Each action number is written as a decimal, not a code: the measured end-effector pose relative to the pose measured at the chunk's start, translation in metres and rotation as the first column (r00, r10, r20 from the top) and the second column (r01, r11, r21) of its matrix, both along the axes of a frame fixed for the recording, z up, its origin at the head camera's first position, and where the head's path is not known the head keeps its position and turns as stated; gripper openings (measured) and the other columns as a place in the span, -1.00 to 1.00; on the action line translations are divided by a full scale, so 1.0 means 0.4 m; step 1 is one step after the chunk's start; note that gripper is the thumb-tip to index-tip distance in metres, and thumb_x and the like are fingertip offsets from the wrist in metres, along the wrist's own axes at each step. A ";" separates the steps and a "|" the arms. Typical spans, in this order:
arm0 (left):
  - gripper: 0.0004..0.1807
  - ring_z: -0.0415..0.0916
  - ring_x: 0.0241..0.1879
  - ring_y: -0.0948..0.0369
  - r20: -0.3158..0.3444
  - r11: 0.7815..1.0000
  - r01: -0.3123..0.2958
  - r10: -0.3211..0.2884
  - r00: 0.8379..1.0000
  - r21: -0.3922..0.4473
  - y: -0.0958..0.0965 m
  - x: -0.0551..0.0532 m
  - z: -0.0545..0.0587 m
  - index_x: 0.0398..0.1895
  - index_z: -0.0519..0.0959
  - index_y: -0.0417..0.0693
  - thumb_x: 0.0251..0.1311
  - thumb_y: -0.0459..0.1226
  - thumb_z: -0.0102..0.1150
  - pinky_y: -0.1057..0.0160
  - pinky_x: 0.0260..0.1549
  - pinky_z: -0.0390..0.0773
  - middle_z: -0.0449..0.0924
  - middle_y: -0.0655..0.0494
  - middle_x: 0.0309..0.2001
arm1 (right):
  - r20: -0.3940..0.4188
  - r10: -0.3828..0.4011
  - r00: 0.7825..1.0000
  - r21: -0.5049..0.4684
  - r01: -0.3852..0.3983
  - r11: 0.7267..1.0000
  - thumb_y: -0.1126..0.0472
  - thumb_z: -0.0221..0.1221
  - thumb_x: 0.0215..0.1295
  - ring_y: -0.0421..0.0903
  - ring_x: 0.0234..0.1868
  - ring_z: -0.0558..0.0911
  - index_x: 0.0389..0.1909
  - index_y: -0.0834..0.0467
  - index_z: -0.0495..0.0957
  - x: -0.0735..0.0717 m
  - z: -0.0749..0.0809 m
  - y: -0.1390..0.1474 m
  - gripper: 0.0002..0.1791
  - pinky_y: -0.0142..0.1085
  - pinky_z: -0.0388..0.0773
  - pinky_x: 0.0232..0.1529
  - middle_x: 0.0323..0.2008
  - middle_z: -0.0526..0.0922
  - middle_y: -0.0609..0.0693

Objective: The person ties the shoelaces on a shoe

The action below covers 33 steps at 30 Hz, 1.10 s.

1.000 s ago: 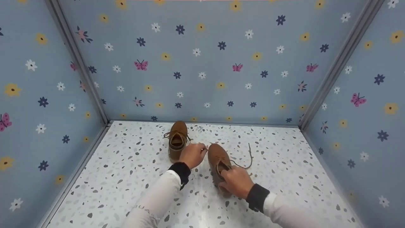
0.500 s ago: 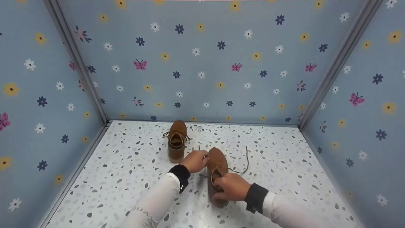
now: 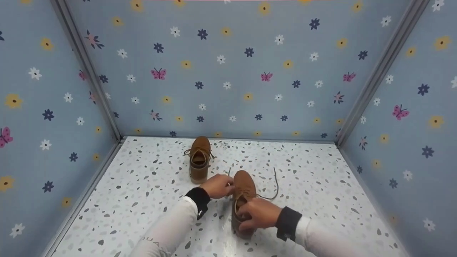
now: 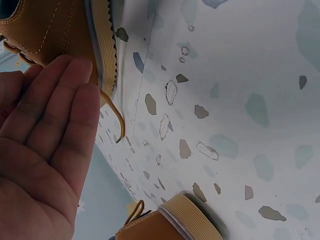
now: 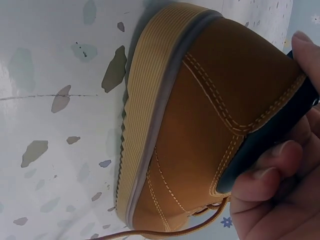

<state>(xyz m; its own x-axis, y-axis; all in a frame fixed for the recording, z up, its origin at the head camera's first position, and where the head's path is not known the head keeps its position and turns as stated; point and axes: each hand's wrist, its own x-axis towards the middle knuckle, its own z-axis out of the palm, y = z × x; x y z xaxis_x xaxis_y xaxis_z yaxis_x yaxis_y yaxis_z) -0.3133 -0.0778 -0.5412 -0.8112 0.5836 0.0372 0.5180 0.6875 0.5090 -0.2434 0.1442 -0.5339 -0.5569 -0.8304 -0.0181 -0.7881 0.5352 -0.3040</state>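
A brown lace-up shoe (image 3: 244, 182) with a ribbed tan sole stands on the floor between my hands, toe pointing away. My right hand (image 3: 263, 213) holds it by the collar, thumb at the heel and fingertips at the opening in the right wrist view. Against its left side lies my left hand (image 3: 216, 186); in the left wrist view the fingers (image 4: 75, 115) are mostly straight, tips at the upper. One loose lace (image 3: 276, 184) curves over the floor on the right. The other lace end (image 4: 120, 117) hangs past the sole on the left.
A matching shoe (image 3: 199, 173) with a tied bow stands farther back on the left. Blue flowered panels, including the back wall (image 3: 228, 71), enclose the speckled white floor (image 3: 307, 171) on three sides.
The held shoe has come nearer to me and turned straighter, its heel shifting left. Both hands have moved with it. The left lace end now shows beside the toe.
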 end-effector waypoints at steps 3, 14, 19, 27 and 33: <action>-0.78 0.51 -0.37 0.29 0.023 1.000 -0.014 0.014 1.000 -0.008 -0.008 0.001 0.005 -0.32 0.72 -0.04 0.48 -0.23 0.15 0.22 -0.23 0.53 0.64 0.18 -0.44 | -0.003 0.013 1.000 -0.004 -0.013 1.000 -0.12 0.48 0.16 -0.43 -0.53 0.45 -0.30 -0.03 0.75 -0.004 0.003 -0.001 -0.73 -0.61 0.39 -0.45 -0.50 0.70 -0.22; -0.81 0.60 -0.32 0.25 0.055 0.998 -0.049 0.047 0.997 0.048 -0.026 0.000 0.003 -0.21 0.75 -0.01 0.37 -0.22 0.14 0.17 -0.20 0.59 0.75 0.13 -0.28 | 0.099 -0.145 0.984 -0.193 0.162 0.968 -0.11 0.28 0.44 -0.39 -0.40 0.57 -0.26 -0.04 0.69 -0.080 0.029 0.076 -0.76 -0.45 0.58 -0.32 -0.35 0.73 -0.18; -0.63 0.67 -0.31 0.25 0.153 0.988 -0.108 0.091 0.984 0.109 -0.032 0.001 0.007 -0.24 0.71 -0.01 0.49 -0.06 -0.07 0.12 -0.16 0.61 0.76 0.13 -0.27 | 0.104 -0.388 0.916 -0.217 0.402 0.890 -0.03 0.24 0.49 -0.30 -0.48 0.52 -0.35 -0.04 0.64 -0.146 0.022 0.151 -0.78 -0.34 0.50 -0.39 -0.46 0.65 -0.18; -0.41 0.40 -0.56 0.30 0.064 0.972 -0.177 0.169 0.983 0.151 -0.023 -0.003 -0.007 -0.60 0.56 -0.03 0.60 0.06 -0.09 0.26 -0.38 0.43 0.49 0.26 -0.61 | 0.165 -0.676 0.718 -0.032 0.689 0.724 -0.06 0.23 0.49 -0.16 -0.64 0.56 -0.47 0.05 0.58 -0.205 -0.008 0.225 -0.64 -0.29 0.41 -0.53 -0.57 0.60 -0.07; -0.55 0.32 -0.56 0.29 -0.009 0.966 -0.212 0.215 0.977 0.149 -0.012 -0.005 -0.010 -0.66 0.45 0.11 0.51 -0.14 0.11 0.28 -0.42 0.36 0.35 0.28 -0.63 | 0.091 -0.719 0.689 0.167 0.702 0.693 -0.11 0.23 0.47 -0.12 -0.56 0.51 -0.46 0.09 0.57 -0.219 -0.035 0.237 -0.60 -0.27 0.36 -0.48 -0.56 0.59 -0.05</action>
